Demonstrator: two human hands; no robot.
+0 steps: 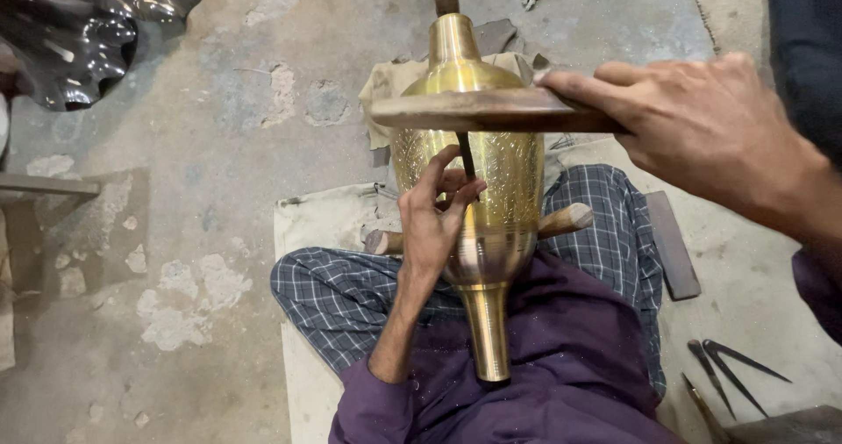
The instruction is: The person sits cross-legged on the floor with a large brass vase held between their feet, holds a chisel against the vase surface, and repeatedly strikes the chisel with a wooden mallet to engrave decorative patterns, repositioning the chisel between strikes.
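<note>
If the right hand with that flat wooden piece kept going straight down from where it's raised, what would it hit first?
Most likely the top of the thin dark chisel that the left hand holds against the engraved brass vase; the right hand holds the wooden mallet just above it, though depth is uncertain.

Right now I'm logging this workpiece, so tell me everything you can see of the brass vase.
The brass vase lies lengthwise across the person's lap, narrow foot toward the body, neck pointing away. It looks like polished golden metal; its wide belly carries fine engraved patterning, while the foot and neck are smooth. It rests over a wooden bar. The left hand holds a thin dark chisel against its belly.
</note>
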